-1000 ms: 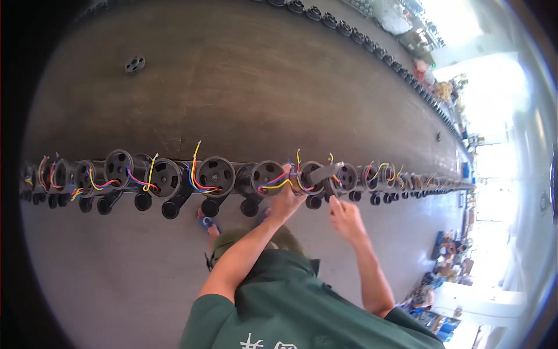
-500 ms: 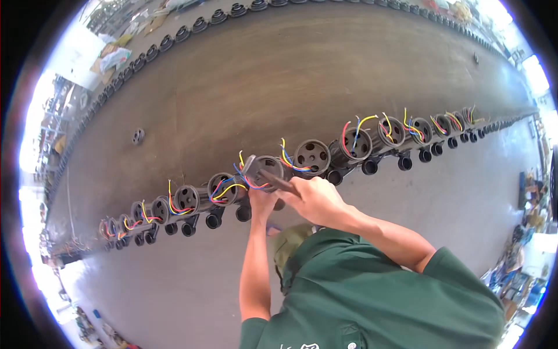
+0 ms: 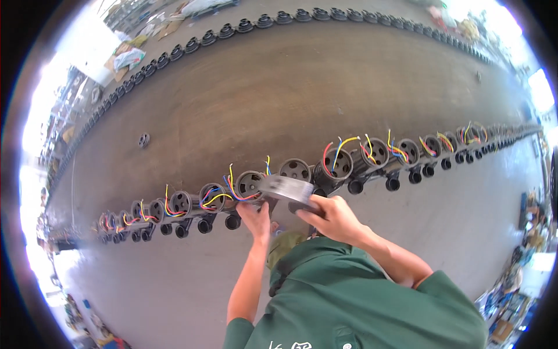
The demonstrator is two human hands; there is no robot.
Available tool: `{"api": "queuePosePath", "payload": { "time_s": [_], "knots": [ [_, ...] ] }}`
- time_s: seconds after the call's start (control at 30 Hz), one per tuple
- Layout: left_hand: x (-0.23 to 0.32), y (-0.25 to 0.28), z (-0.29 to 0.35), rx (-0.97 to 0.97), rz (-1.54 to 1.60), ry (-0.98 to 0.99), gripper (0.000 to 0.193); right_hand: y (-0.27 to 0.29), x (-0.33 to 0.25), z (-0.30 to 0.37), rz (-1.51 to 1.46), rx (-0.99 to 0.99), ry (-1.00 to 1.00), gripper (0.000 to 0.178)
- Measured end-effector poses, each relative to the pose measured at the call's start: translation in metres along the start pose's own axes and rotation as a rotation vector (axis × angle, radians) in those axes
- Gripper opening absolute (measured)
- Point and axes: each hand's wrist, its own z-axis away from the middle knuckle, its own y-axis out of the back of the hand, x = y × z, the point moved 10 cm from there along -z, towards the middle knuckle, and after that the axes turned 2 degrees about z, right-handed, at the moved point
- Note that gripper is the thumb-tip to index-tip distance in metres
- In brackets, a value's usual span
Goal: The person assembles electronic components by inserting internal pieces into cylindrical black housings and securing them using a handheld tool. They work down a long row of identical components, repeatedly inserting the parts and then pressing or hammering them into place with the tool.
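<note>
Hammer [image 3: 285, 188]: shifted since the earlier frame from over the middle of the held cup to its right side; blurred, one piece. Landmark for all places below: dark round cup [image 3: 250, 185] at the near edge of the tabletop [image 3: 232, 110].

Right hand [image 3: 336, 218]: one, right of the cup and nearer the body. Fingers closed round the hammer's handle end. Long axis of the hammer runs from these fingers leftward and slightly away from the body, toward the cup's right rim; its far end overlaps that rim in view. Contact cannot be told.

Left hand [image 3: 254, 220]: one, just beside the cup on its near side, and the nearer hand of the two. Thumb and fingers look parted; cannot tell whether they pinch anything or only rest against the wall.

Wires [image 3: 232, 181]: red, blue and yellow, rising at the cup's left side, tips up.

Neighbour cups: one on the right [image 3: 294, 170], no wires seen inside; one on the left [image 3: 214, 198], with wires looped across its mouth.
</note>
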Motion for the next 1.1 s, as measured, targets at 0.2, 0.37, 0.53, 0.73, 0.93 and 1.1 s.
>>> {"api": "queuePosePath", "payload": {
  "time_s": [0.2,0.37,0.53,0.73,0.93,1.1],
  "knots": [
    [0.089,-0.066,0.045,-0.299,0.096,-0.147,0.094,0.017,0.054,0.014,0.148,0.082,-0.322,0.038],
    [0.104,-0.085,0.009,-0.304,0.294,-0.145,0.102,0.008,0.051,-0.001,0.197,0.191,-0.221,0.038],
    [0.085,-0.103,-0.001,-0.337,0.380,-0.151,0.103,-0.007,0.127,-0.016,0.193,0.120,-0.410,0.043],
    [0.086,-0.096,-0.003,-0.311,0.394,-0.176,0.092,0.012,0.045,-0.011,-0.142,0.226,-0.424,0.040],
    [0.062,-0.122,0.009,-0.478,0.484,-0.013,0.104,-0.014,0.115,-0.024,0.365,0.291,-0.334,0.045],
    [0.080,-0.095,-0.008,-0.338,0.383,-0.146,0.092,-0.007,0.058,-0.025,0.005,0.187,-0.549,0.045]
  ]
}}
